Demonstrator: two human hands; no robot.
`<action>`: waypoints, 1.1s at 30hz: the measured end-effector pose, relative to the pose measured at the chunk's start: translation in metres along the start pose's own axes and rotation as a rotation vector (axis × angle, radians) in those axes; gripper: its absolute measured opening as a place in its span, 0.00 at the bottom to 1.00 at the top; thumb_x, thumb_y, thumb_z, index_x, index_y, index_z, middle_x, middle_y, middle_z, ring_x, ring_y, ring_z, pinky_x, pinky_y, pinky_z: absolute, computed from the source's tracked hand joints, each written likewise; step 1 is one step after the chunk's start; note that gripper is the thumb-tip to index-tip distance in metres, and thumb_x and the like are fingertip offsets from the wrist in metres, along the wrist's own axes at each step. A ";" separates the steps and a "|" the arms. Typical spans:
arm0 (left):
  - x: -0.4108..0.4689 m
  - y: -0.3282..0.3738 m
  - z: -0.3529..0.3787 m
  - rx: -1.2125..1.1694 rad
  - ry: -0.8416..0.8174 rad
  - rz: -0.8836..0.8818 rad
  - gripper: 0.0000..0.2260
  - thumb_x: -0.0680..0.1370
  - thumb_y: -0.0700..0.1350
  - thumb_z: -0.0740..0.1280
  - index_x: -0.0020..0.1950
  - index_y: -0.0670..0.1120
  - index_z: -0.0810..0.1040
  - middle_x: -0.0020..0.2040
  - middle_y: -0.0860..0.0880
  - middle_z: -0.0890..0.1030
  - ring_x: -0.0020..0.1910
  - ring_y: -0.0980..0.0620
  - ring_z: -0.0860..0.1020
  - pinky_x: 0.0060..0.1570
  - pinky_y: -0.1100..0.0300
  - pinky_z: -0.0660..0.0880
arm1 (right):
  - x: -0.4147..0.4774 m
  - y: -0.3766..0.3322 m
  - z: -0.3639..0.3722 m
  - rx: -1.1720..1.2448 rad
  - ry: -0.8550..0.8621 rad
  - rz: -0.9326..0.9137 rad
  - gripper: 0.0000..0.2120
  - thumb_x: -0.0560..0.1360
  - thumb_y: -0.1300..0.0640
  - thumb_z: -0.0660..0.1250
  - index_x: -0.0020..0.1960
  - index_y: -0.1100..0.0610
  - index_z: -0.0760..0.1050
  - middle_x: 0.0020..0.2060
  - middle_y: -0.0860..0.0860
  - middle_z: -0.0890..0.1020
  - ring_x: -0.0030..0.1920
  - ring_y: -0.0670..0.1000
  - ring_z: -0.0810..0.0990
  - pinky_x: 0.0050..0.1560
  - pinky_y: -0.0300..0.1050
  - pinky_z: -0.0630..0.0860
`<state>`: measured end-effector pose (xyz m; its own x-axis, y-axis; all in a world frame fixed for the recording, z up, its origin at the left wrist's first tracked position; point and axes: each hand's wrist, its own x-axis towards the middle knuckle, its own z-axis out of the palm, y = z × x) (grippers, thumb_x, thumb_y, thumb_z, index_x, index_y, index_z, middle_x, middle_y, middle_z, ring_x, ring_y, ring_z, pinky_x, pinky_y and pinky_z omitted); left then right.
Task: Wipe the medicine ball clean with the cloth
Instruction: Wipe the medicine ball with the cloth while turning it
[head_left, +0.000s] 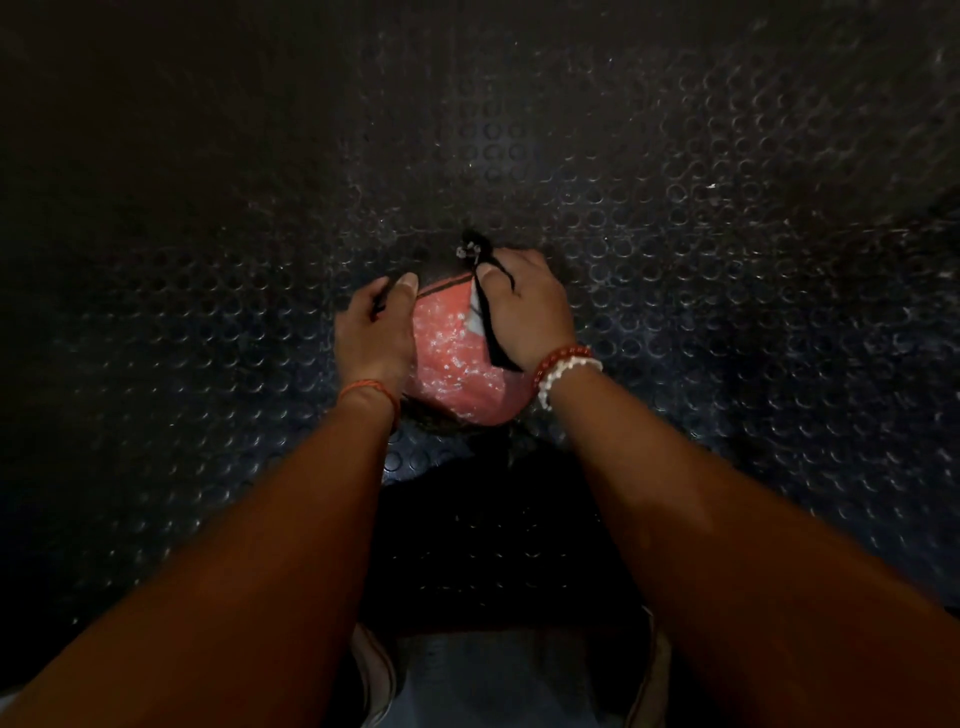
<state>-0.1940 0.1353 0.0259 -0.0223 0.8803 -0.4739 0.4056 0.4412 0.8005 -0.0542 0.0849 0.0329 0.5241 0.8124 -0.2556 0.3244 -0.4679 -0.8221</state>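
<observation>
Medicine ball, centre frame: I note right hand gripping cloth on its upper right; left hand flat, bracing.

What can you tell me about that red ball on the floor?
The medicine ball is round and salmon-red, with whitish speckles across its top and a black seam leading to a darker far panel. It looks rubbery. It sits on the dark studded floor. The left hand rests on its left side; the right hand presses a pale cloth against its upper right.
</observation>
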 end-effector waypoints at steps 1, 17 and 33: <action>0.000 0.000 0.000 0.003 0.002 0.001 0.25 0.68 0.66 0.68 0.59 0.53 0.80 0.61 0.48 0.78 0.57 0.53 0.78 0.61 0.55 0.74 | 0.008 0.002 -0.003 0.031 -0.026 0.059 0.15 0.78 0.50 0.58 0.56 0.55 0.80 0.57 0.56 0.79 0.58 0.56 0.77 0.61 0.45 0.71; -0.001 -0.005 -0.001 0.006 -0.002 0.031 0.26 0.69 0.64 0.67 0.61 0.51 0.79 0.61 0.49 0.78 0.56 0.55 0.78 0.61 0.57 0.75 | -0.024 -0.007 0.003 -0.090 0.069 -0.002 0.19 0.79 0.48 0.59 0.66 0.54 0.74 0.68 0.53 0.71 0.67 0.55 0.71 0.68 0.46 0.66; 0.005 -0.005 0.004 0.055 0.030 0.045 0.27 0.69 0.65 0.66 0.62 0.51 0.79 0.61 0.48 0.78 0.57 0.53 0.78 0.61 0.56 0.74 | -0.061 0.003 0.017 0.118 0.290 0.295 0.25 0.77 0.43 0.53 0.67 0.55 0.72 0.69 0.54 0.68 0.68 0.56 0.69 0.67 0.47 0.65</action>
<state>-0.1926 0.1370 0.0184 -0.0299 0.9041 -0.4263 0.4565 0.3918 0.7988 -0.0981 0.0400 0.0373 0.7864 0.5101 -0.3485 0.0438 -0.6087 -0.7922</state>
